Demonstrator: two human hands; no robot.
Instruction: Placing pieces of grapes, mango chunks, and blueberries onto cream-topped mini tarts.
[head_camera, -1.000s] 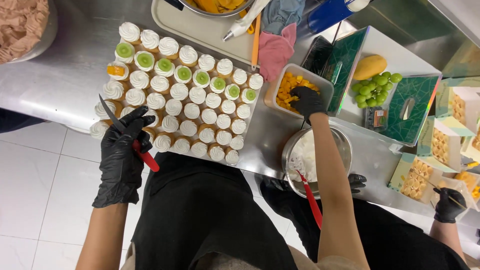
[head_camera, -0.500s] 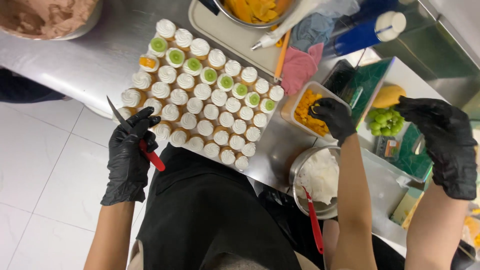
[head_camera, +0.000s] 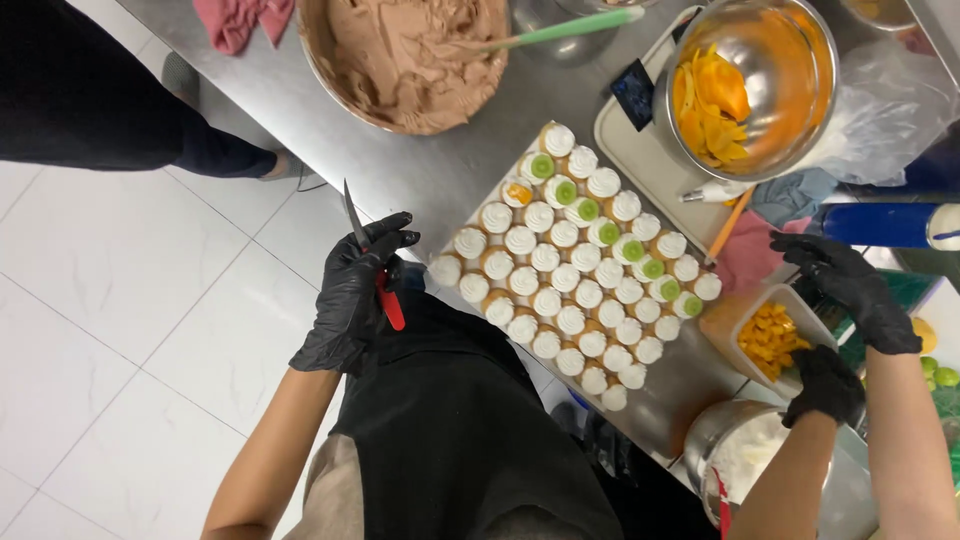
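My left hand (head_camera: 352, 300), in a black glove, grips a red-handled knife (head_camera: 375, 268) with its blade pointing up, held off the table's near edge beside a tray of small cream-topped cups (head_camera: 570, 275). Some far cups carry green fruit slices (head_camera: 608, 232); one has an orange piece (head_camera: 518, 192). My right hand (head_camera: 825, 385), also gloved, curls at the near corner of a clear container of orange fruit pieces (head_camera: 765, 338); whether it holds anything is hidden. A co-worker's gloved hand (head_camera: 850, 290) hovers just past that container.
On the steel table (head_camera: 450, 170) stand a bowl of brown cream (head_camera: 410, 55) with a green spatula (head_camera: 560, 28), a metal bowl of orange fruit slices (head_camera: 745, 85), a bowl of white cream (head_camera: 740, 455), a piping bag (head_camera: 715, 192), a pink cloth (head_camera: 748, 258) and a blue bottle (head_camera: 880, 225). Another person's dark-clothed legs (head_camera: 90, 90) are at upper left.
The view has swung left, bringing the brown cream bowl in. My right hand has slid from inside the container to its near corner. The co-worker's hand has come closer to the container.
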